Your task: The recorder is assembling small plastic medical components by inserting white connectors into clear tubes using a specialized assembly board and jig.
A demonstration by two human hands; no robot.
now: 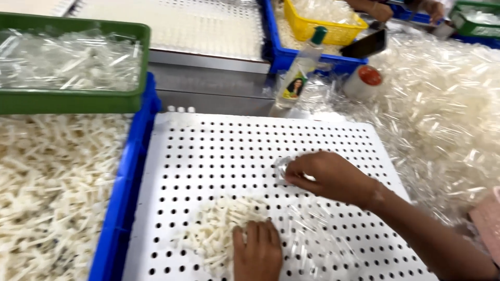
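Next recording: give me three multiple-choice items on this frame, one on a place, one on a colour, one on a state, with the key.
1. Where does the left hand rest?
A. on the pile of small white parts on the perforated board
B. inside the yellow basket
C. on the bottle

2. What colour is the crate of white parts left of the board?
A. red
B. blue
C. black

3. What is the right hand doing?
A. lying flat and empty
B. gripping the bottle
C. pinching a small clear piece over the board

Key: 1 A, its fingers lie on the pile; 2 B, the rim beside the board is blue; 3 C, the fingertips close on a clear piece.
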